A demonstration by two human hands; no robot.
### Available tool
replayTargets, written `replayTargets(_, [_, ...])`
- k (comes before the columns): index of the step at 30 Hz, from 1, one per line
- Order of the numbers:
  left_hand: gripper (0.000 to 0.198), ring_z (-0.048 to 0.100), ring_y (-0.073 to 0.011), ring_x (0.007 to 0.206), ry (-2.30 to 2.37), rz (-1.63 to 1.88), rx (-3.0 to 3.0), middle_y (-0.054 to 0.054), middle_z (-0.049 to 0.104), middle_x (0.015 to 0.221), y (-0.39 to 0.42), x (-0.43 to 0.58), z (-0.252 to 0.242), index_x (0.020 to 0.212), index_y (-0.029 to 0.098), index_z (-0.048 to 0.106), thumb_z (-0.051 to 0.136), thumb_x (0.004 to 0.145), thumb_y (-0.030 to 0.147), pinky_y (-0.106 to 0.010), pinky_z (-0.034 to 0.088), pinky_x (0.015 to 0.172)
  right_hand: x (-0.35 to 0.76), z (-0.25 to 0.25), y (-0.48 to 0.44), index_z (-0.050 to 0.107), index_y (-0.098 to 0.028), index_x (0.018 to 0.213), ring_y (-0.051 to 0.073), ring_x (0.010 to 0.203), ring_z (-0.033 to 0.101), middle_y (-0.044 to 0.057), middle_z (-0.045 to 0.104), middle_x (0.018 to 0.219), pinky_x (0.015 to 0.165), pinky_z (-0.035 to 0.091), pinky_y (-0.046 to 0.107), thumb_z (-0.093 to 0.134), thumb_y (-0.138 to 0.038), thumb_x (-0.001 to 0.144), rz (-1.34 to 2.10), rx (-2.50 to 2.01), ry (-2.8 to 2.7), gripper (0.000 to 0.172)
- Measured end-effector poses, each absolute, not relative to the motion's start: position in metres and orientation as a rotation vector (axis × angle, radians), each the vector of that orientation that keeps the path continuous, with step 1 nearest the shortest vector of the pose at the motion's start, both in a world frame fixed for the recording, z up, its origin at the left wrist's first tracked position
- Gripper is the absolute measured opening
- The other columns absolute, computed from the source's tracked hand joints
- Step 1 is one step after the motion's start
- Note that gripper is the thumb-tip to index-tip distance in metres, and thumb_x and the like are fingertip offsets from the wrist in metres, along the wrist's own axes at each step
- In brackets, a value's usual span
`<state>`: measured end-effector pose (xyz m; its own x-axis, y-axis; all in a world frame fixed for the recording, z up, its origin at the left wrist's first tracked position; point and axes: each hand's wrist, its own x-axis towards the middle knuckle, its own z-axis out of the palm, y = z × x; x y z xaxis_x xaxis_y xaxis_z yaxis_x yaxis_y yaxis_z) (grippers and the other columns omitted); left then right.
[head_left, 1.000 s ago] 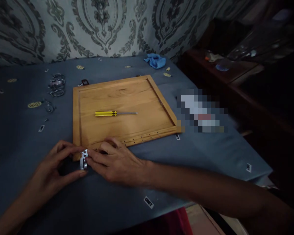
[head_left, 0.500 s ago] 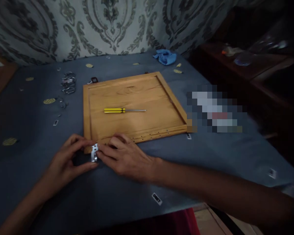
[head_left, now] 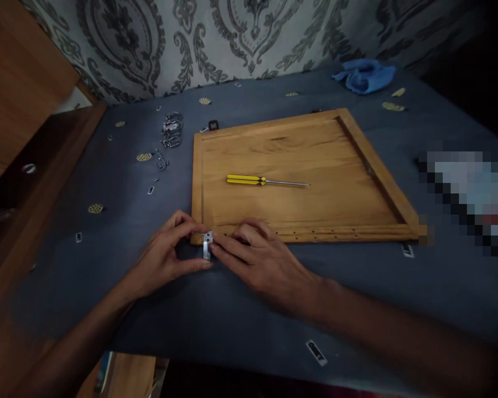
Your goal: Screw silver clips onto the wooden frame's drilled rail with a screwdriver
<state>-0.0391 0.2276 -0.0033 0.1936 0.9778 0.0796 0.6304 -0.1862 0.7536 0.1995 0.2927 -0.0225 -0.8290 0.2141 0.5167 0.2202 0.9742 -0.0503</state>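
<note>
A small shiny metal hook bracket (head_left: 207, 245) with screw holes in its plate sits at the near left corner of the framed wooden board (head_left: 249, 160). Thumb and fingers of my left hand (head_left: 166, 251) pinch the bracket from its left, the thumb at its lower end. From the right, the fingertips of my right hand (head_left: 263, 257) close on its upper part, the other fingers curled over the board's near edge. A row of small dark holes runs along that edge. On the panel lies a screwdriver (head_left: 265, 181) with a yellow and black handle.
Several metal hooks (head_left: 171, 131) lie on the dark blue cloth (head_left: 216, 320) left of the board. A blue rag (head_left: 365, 76) is at the back right. Wooden furniture (head_left: 29, 221) borders the left side; a blurred-out object (head_left: 473, 193) lies at right.
My view has swung left, so the board and both hands appear farther right. Both hands still hold the bracket at the board's corner, and it is turned slightly.
</note>
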Motion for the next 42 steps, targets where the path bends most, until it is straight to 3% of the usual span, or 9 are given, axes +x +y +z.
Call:
replayTargets(12, [0.045, 0.056, -0.0196, 0.094, 1.491, 0.799, 1.863, -0.003, 0.055, 0.103, 0.2279, -0.0362, -0.0026, 0.122, 0.026, 0.069, 0.081, 0.086, 0.051, -0.032, 0.051, 0.083, 0.1979, -0.0218, 0.2927, 0.071, -0.013, 0.118, 0.021, 0.095, 0.052, 0.006, 0.074, 0.122, 0.094, 0.045, 0.041, 0.043, -0.011, 0.106, -0.022, -0.327, -2.575, 0.031])
replayTargets(24, [0.046, 0.055, -0.0192, 0.096, 1.503, 0.783, 1.859, -0.002, 0.054, 0.105, 0.2265, -0.0369, -0.0047, 0.124, 0.028, 0.068, 0.084, 0.085, 0.045, -0.03, 0.05, 0.083, 0.2011, -0.0258, 0.2926, 0.068, -0.01, 0.126, 0.022, 0.097, 0.053, 0.009, 0.072, 0.126, 0.095, 0.045, 0.043, 0.054, -0.012, 0.101, 0.051, -0.3, -2.596, 0.028])
replayTargets(32, [0.046, 0.056, -0.0198, 0.096, 1.519, 0.762, 1.874, -0.002, 0.056, 0.105, 0.2257, -0.0364, -0.0033, 0.124, 0.028, 0.068, 0.083, 0.085, 0.046, -0.03, 0.05, 0.083, 0.1985, -0.0248, 0.2913, 0.07, -0.012, 0.122, 0.021, 0.096, 0.051, 0.006, 0.073, 0.124, 0.096, 0.045, 0.044, 0.05, -0.014, 0.104, 0.003, -0.334, -2.584, 0.027])
replayTargets(42, [0.06, 0.056, -0.0231, 0.099, 1.497, 0.737, 1.834, -0.004, 0.058, 0.107, 0.226, -0.0407, 0.0021, 0.133, 0.029, 0.063, 0.086, 0.081, 0.05, -0.035, 0.051, 0.086, 0.1999, -0.0241, 0.2907, 0.07, -0.01, 0.123, 0.023, 0.097, 0.05, 0.008, 0.071, 0.128, 0.097, 0.042, 0.044, 0.055, -0.013, 0.101, -0.004, -0.324, -2.615, 0.027])
